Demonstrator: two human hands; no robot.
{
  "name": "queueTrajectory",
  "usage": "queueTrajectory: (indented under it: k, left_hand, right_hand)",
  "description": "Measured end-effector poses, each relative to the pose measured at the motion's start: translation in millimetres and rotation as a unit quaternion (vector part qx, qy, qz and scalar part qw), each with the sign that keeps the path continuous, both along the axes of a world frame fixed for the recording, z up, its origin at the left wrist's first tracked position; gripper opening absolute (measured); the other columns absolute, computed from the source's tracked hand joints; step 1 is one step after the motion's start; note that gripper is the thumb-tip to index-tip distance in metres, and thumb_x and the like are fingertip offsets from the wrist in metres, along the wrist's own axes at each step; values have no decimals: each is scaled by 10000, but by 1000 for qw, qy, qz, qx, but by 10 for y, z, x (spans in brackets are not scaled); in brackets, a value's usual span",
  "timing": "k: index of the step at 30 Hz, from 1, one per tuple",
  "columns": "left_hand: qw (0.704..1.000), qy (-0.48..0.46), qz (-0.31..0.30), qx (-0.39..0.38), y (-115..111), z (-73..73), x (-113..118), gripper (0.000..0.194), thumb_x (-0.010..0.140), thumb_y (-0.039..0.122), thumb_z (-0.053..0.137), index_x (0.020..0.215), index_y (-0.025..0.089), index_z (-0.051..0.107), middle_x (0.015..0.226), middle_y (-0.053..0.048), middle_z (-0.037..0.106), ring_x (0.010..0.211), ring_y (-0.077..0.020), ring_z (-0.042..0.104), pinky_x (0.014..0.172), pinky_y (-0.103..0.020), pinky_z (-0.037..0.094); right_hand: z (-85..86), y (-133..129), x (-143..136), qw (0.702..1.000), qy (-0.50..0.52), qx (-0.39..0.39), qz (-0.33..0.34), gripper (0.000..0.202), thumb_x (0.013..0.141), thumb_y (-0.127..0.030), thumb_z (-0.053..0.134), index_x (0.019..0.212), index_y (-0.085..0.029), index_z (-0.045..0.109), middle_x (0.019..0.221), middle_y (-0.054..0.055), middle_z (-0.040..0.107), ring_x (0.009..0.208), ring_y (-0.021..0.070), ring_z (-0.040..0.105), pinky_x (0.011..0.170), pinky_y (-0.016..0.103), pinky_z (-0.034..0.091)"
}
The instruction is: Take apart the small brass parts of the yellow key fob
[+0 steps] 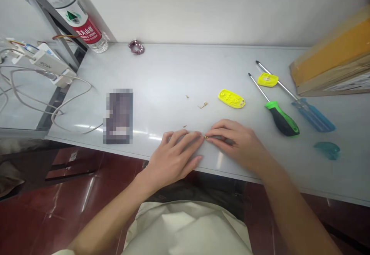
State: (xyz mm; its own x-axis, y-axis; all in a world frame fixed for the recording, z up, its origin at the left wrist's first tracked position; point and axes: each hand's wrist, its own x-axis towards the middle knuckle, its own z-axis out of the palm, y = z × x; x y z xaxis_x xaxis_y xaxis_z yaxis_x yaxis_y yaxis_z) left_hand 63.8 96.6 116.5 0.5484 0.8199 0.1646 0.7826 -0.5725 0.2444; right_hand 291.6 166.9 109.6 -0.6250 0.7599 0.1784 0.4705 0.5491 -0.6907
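Note:
A small brass-coloured metal piece (205, 136) is pinched between the thumb and index finger of my right hand (238, 143), low over the white table. My left hand (176, 156) rests on the table near its front edge, fingers stretched out, with the index fingertip right beside that piece; whether it touches cannot be told. Beyond my hands lie a small screw (184, 126), another tiny brass part (187, 96) and a thin bent brass piece (204, 104). A yellow plastic shell half (231, 99) lies past my right hand, its hollow inside facing up.
To the right are a green-black screwdriver (281, 118), a blue-handled screwdriver (313, 114) with a yellow plastic piece (267, 79) on its shaft, a teal translucent piece (328, 150) and a cardboard box (332, 54). Leftward are a pixelated dark object (118, 116), bracelet (136, 47), bottle (83, 27) and cables.

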Motion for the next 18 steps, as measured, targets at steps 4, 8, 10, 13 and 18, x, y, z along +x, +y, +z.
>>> queueTrajectory:
  k: [4, 8, 10, 13, 18]
  left_hand:
    - [1000, -3, 0, 2, 5, -5, -1, 459, 1018, 363, 498, 1433, 166, 514, 1435, -94, 584, 1239, -278, 501, 965, -413, 362]
    - [1000, -6, -1, 0, -3, -7, 1, 460, 1018, 355, 501, 1436, 166, 505, 1435, -94, 580, 1246, -281, 492, 967, -421, 369]
    - [1000, -15, -2, -7, -13, -2, -3, 479, 1011, 356, 515, 1451, 168, 483, 1439, -103, 570, 1248, -285, 490, 973, -429, 382]
    - [997, -76, 25, -17, -12, 1, -33, 465, 996, 320, 548, 1435, 183, 483, 1396, -131, 574, 1230, -278, 497, 984, -432, 428]
    - [975, -156, 157, 1, 150, -29, -131, 274, 980, 225, 566, 1250, 191, 585, 1151, -106, 613, 1037, -220, 545, 915, -395, 501]
  right_hand:
    - [-1, -5, 18, 1000, -5, -1, -2, 178, 981, -249, 528, 1002, -224, 703, 1023, 37, 672, 932, 131, 623, 876, 297, 516]
    - [-17, -2, 10, 1000, -1, 2, 0, 165, 979, -248, 536, 1002, -225, 698, 1016, 27, 667, 928, 122, 622, 876, 288, 513]
    - [-23, 0, -2, 1000, 2, 0, -2, 158, 976, -258, 543, 1006, -226, 695, 1019, 28, 666, 924, 126, 626, 862, 290, 518]
    - [20, -9, 25, 1000, 1, -25, -6, 159, 964, -296, 572, 1052, -237, 689, 1049, 29, 658, 858, 114, 628, 791, 276, 528]
    - [290, -46, 331, 992, -9, 24, -120, 143, 897, -365, 671, 1008, -285, 712, 1024, 11, 664, 695, 94, 557, 652, 275, 485]
